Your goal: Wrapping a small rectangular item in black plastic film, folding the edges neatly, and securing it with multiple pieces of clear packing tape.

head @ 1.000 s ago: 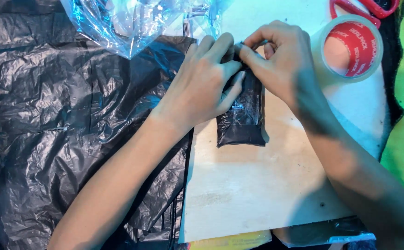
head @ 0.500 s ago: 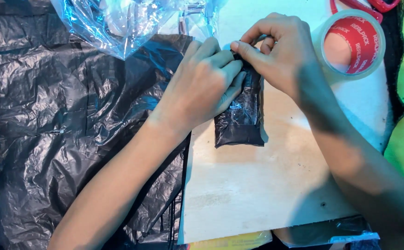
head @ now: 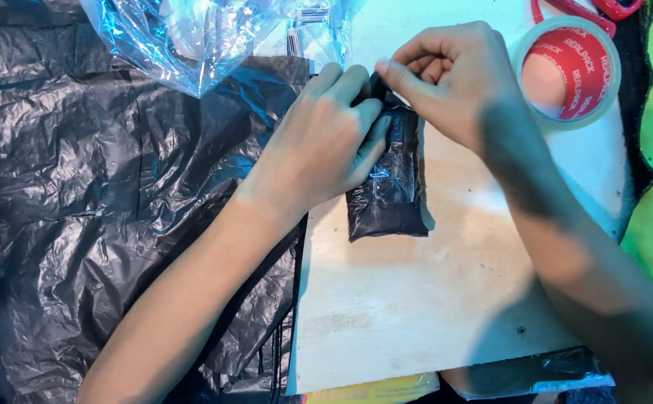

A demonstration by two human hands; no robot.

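Hands meet at the top end of a small black parcel (head: 388, 187) that lies on a pale wooden board (head: 416, 299). The parcel is wrapped in black plastic with a strip of clear tape on it. The step looks like closing up the top of the wrap. The left hand (head: 319, 146) lies flat over the parcel's left side and presses it down, fingers curled onto the top edge. The right hand (head: 454, 82) is closed narrow, pinching the plastic at the top end between thumb and finger. The next move seems to call for a tight fold and a firm press so the wrap stays shut. A tape roll (head: 569, 71) sits near the right hand. Red scissors (head: 603, 9) lie just past it.
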